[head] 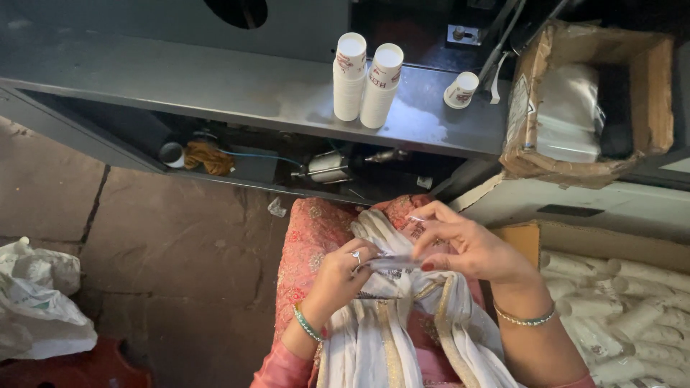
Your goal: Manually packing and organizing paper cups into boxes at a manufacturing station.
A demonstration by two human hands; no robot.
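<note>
Left hand [338,273]: pinching left end of clear wrapper [394,263].
Right hand [467,248]: gripping right end, fingers curling.
Axis: wrapper lying crosswise between hands, over scarf [374,338].

the stacked paper cups [366,82] are white with small red print. the shelf [237,90] is dull grey. the dress [309,244] is pink with a gold floral pattern, the scarf [374,338] white with gold bands. both bangles [307,325] are green and gold. the box [647,79] is brown cardboard, the floor [180,244] reddish-brown stone.
</note>
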